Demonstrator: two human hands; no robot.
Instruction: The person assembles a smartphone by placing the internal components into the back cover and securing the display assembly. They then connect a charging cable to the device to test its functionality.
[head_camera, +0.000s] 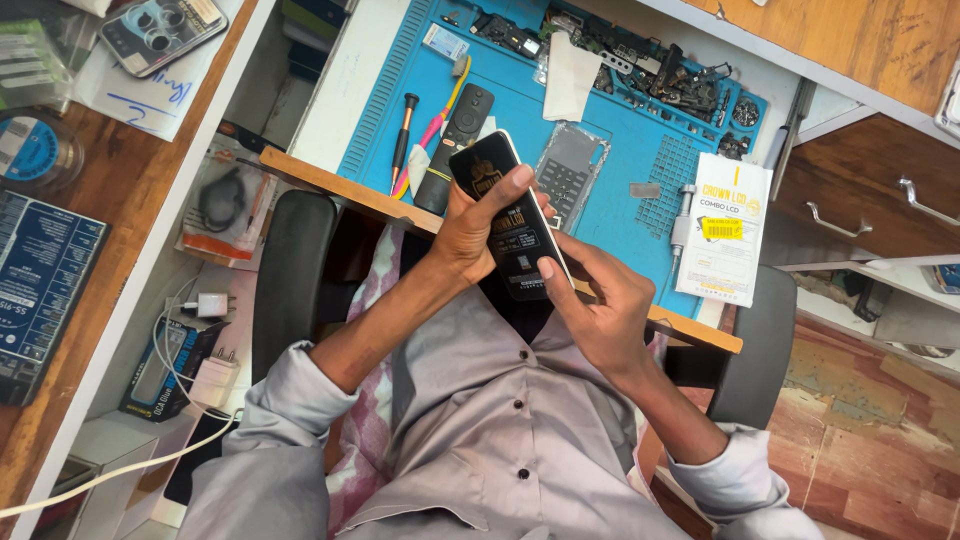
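We are holding a black phone (508, 215) with both hands above the edge of the worktop (345, 85), its back facing up. Our left hand (470, 230) is gripping it from the side with the thumb steadying the top, while our right hand (600, 310) is cradling the lower end, thumb pressing its edge. A black remote (458, 135) and screwdrivers (403, 135) are lying just beyond on the blue mat (620, 215).

Phone held over tabletop edge

Gripped between left hand (470, 235) and right hand (600, 305): phone (510, 215), before remote (458, 140) on mat (620, 215); screwdriver (403, 140) left of remote, flat packet (725, 230) right.
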